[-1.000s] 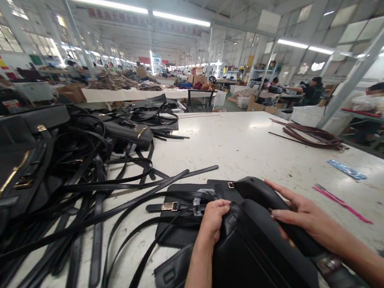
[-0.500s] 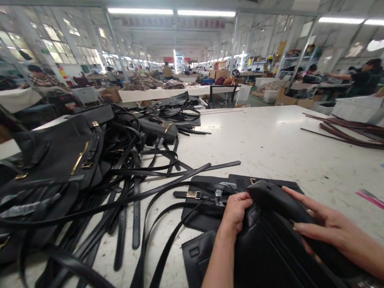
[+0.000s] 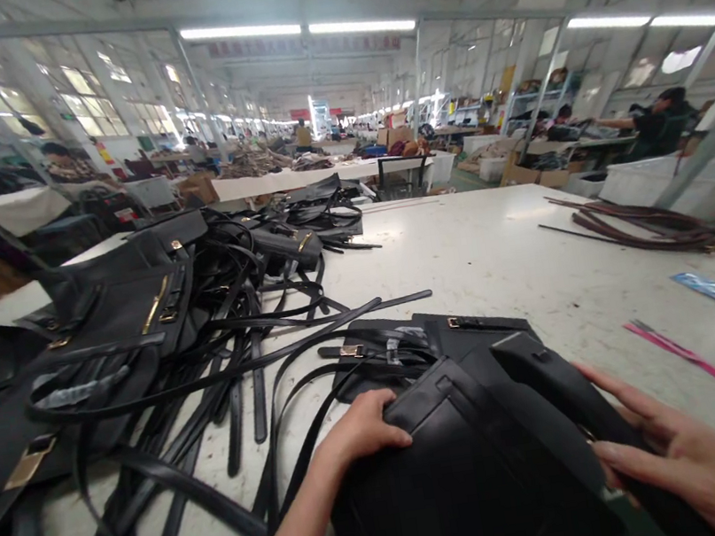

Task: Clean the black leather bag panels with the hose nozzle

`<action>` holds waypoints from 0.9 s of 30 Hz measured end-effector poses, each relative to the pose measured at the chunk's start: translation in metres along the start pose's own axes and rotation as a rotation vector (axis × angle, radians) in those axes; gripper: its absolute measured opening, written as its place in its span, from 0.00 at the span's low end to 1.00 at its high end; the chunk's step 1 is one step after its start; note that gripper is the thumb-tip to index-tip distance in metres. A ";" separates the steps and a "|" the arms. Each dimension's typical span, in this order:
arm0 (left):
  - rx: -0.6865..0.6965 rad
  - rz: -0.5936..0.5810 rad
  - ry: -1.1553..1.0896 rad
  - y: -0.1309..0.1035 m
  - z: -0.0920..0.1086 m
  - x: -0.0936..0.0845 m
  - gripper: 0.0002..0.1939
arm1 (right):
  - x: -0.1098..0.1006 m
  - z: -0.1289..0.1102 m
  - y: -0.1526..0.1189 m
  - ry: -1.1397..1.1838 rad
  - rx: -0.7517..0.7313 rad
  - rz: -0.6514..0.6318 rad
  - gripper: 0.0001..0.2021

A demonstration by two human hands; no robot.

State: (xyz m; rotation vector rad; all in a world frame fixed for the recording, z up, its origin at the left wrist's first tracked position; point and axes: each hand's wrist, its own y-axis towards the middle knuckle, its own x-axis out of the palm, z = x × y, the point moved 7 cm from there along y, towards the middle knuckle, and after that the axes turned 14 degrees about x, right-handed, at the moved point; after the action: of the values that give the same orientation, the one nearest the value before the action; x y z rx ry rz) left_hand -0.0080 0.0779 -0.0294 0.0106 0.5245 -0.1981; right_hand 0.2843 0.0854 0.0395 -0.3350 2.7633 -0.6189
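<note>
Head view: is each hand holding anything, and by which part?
The left hand grips a black bag by its upper left edge; the right hand holds a curved black piece at the bag's right, across its middle.

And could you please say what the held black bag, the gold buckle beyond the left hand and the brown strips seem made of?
Black bag: leather or a synthetic lookalike, smooth with a soft sheen; I can't tell which.
Gold buckle: probably polished metal, by its bright glint.
Brown strips: perhaps leather, finish unclear, lying in supple curves.
</note>
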 end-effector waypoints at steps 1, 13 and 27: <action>-0.016 -0.018 0.025 -0.004 0.001 0.002 0.11 | -0.006 0.005 -0.006 0.019 0.010 0.029 0.39; 0.217 0.485 1.207 -0.004 0.260 -0.108 0.16 | -0.098 0.064 -0.057 0.133 0.076 0.171 0.46; 0.077 -0.128 1.044 -0.064 0.045 0.133 0.32 | -0.081 0.099 -0.069 0.106 0.092 0.034 0.41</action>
State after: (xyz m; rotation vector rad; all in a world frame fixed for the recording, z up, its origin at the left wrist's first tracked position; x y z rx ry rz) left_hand 0.1145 -0.0120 -0.0544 0.1624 1.5601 -0.3352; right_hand 0.4034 0.0110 0.0030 -0.2409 2.8223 -0.7725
